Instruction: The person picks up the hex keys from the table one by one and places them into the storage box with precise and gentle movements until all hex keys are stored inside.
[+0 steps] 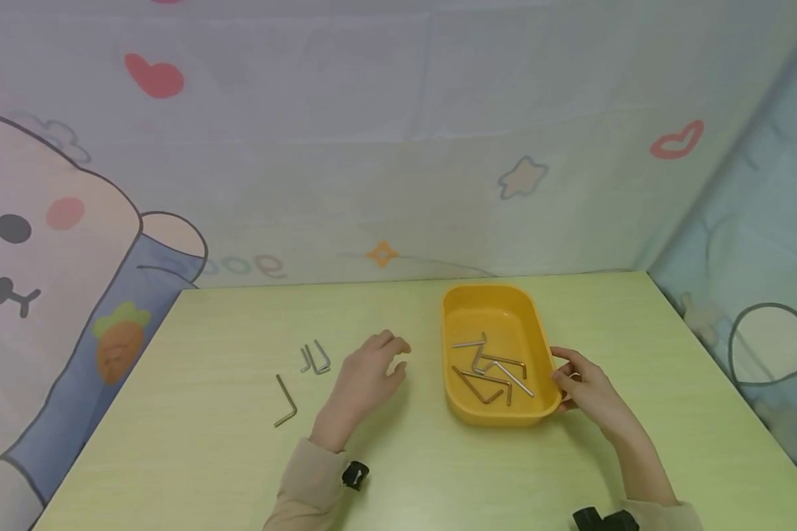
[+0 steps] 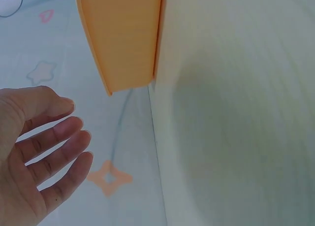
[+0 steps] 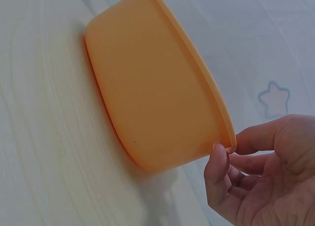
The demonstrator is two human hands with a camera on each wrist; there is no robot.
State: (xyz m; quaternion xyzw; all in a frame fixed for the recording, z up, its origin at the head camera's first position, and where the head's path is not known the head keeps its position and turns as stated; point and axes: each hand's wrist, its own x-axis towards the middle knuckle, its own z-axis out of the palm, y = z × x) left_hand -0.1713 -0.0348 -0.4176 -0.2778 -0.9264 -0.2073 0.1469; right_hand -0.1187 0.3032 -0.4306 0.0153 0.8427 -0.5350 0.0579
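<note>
A yellow plastic bin point(image 1: 488, 420) stands on the table with several hex keys point(image 1: 498, 380) lying crossed inside. My right hand point(image 1: 591, 391) pinches the rim on its right side; the right wrist view shows the thumb and fingers of that hand point(image 3: 266, 172) at the rim's corner. Between the bin and the loose keys, my left hand point(image 1: 368, 372) hovers over the table, fingers loosely bent and holding nothing. To its left lie a small group of silver hex keys point(image 1: 320, 361) and a larger, darker hex key point(image 1: 292, 404).
The light wood-look table point(image 1: 192, 457) meets a printed cloth backdrop point(image 1: 345, 184) at its far edge. Another cloth panel point(image 1: 757, 243) hangs along the right side. A small black device point(image 1: 355, 476) is strapped to the left sleeve.
</note>
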